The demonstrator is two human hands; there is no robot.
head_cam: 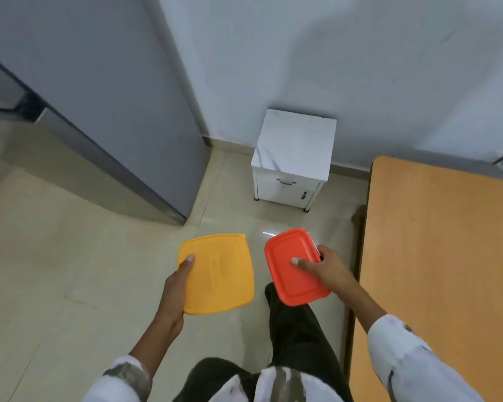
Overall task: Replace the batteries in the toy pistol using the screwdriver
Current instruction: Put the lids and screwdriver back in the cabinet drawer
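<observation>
Left grip (176, 291): holds yellow lid (218, 274) | right grip (328, 266): holds orange-lidded box (291, 285)

I count two plastic lids: one yellow lid (219, 274) and one orange lid (294, 281). Two hands: left hand (177, 288), right hand (327, 268). One white cabinet (295, 146), one wooden table (442, 256).

**Pale corner room, tiled floor**

White walls (360, 53) meet in a corner above a glossy beige tiled floor (70, 242), which shows a small bright glare (269, 234). A tall grey cabinet (99, 97) stands at the left. 1 small white cabinet (295, 146) with a drawer handle sits against the wall. A wooden table (447, 256) fills the right side.
</observation>
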